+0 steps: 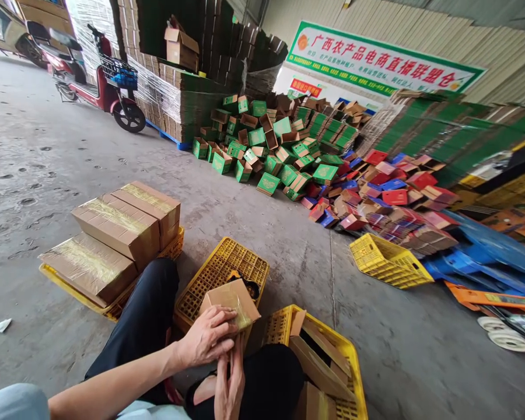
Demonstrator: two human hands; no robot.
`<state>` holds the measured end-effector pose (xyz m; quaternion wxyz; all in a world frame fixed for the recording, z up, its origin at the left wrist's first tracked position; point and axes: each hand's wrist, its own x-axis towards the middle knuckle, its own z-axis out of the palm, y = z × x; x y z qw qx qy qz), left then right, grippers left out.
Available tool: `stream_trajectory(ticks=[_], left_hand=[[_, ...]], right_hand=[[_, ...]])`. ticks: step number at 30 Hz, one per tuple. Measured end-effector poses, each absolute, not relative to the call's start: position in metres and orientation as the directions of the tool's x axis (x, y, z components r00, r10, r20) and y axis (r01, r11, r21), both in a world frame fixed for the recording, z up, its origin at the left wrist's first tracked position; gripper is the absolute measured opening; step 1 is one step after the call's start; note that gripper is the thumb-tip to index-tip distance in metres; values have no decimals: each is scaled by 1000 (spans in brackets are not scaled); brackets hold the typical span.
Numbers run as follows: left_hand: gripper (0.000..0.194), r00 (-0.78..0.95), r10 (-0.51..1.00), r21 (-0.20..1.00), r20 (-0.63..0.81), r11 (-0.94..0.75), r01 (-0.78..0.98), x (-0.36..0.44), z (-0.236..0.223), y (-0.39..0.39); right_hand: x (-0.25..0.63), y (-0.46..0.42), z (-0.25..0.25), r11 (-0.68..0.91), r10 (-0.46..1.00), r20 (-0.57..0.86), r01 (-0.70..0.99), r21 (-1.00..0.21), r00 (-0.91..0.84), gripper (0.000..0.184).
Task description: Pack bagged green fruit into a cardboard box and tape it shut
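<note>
A small taped cardboard box (227, 297) sits between my knees, at the near end of an upturned yellow crate (221, 259). My left hand (210, 335) lies over the near side of the box, its fingers bent against the cardboard and tape. Below it, my right hand (230, 379) points upward, with its fingertips against the lower near edge of the box, partly under my left hand. Behind the box, a black and yellow tape dispenser (247, 284) rests on the crate, partly hidden.
Taped cartons (114, 224) fill a yellow crate (175, 245) at left. At right, another yellow crate (359, 373) holds open cartons (319, 356). Farther off are piled green boxes (269, 184), red and blue boxes (394, 197), a yellow basket (387, 262) and a red scooter (109, 93).
</note>
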<state>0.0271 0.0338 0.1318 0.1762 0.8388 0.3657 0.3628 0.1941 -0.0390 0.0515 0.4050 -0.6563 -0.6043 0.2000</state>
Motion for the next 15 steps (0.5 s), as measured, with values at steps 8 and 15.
stream_trajectory(ticks=[8,15], left_hand=[[51,513,759,567,400,-645,512,27,155,22],[55,297,917,722,265,-393,569,16,124,34]], right_hand=[[185,-23,80,71,950,221,538,-840,219,61],[208,-14,78,76,923,285,602,-795,260,70]])
